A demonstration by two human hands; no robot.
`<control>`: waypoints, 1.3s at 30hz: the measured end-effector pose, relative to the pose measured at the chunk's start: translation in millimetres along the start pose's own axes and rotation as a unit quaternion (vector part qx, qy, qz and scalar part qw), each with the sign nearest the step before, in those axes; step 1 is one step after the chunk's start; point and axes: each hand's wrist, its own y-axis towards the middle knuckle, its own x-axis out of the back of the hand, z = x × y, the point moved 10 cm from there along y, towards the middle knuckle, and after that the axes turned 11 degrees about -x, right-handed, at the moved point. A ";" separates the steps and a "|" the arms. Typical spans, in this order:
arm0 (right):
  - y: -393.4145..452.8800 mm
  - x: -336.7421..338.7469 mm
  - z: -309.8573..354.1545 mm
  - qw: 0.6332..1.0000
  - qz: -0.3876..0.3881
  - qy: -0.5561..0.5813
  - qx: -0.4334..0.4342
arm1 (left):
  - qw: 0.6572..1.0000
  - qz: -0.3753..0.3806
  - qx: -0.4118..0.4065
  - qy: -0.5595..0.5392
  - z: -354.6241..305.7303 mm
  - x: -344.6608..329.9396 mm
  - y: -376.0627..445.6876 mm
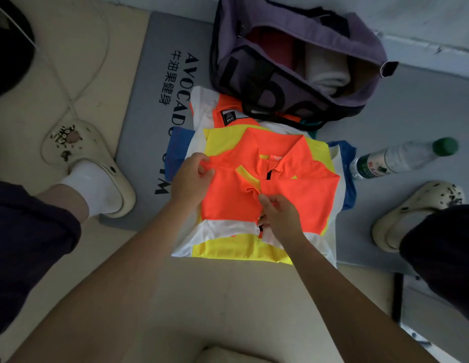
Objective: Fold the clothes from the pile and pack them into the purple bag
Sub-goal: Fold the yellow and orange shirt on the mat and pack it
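left hand [192,176] pinches orange shirt [270,184] edge | right hand [279,214] pinches its centre fold, seemingly | shirt atop pile [228,250], near purple bag [293,72] | risk — slick fabric slips, fold springs open, drags layers beneath

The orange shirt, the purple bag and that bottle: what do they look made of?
Orange shirt: thin, smooth synthetic knit by its look; it puckers finely where pinched. Purple bag: soft matte woven fabric, slumping open. Bottle: clear crinkled plastic with a green cap.
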 end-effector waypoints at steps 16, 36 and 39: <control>9.6 -4.5 2.6 0.998 -0.033 -0.042 -0.026 | 0.982 0.015 0.185 -0.027 56.9 -17.1 -82.8; -8.8 -26.2 -40.3 0.979 -0.014 -0.201 0.018 | 0.971 0.179 0.153 0.049 71.6 -24.2 -94.0; -4.5 -17.7 -43.9 0.962 -0.021 -0.272 -0.006 | 0.963 0.206 0.149 0.087 70.1 -24.0 -93.5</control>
